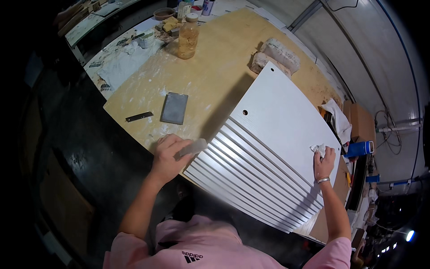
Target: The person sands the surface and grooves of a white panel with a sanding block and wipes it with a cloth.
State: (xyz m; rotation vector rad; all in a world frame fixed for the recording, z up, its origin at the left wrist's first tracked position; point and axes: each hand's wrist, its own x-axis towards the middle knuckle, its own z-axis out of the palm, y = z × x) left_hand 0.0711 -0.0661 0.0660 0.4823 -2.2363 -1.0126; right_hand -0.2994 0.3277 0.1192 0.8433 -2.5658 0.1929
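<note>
Wearing a pink short-sleeved shirt (197, 242), a person is standing at the near edge of a worktable. The left hand (169, 154) is gripping a pale grey, slightly blurred rectangular block (196, 146), its fingers closing around one end; whether the block is touching the panels is hard to tell. The right hand (324, 163), a silver band circling its wrist, is pinching a crumpled white wad (318, 149) against the top face of the glossy white flat panels (286, 105), near their right edge. The panels are lying in a stepped stack across the table's near right side, the uppermost showing dark round holes. Left of the stack, a dark grey rectangular pad (174, 108) and a thin black strip (139, 117) are resting on the tan wooden tabletop (215, 71). Beyond the panels' far corner, two whitish, stained wrapped bundles (281, 53) are lying side by side. Farther left, a clear bottle with a white cap (188, 39) is standing upright, holding yellowish contents.
</note>
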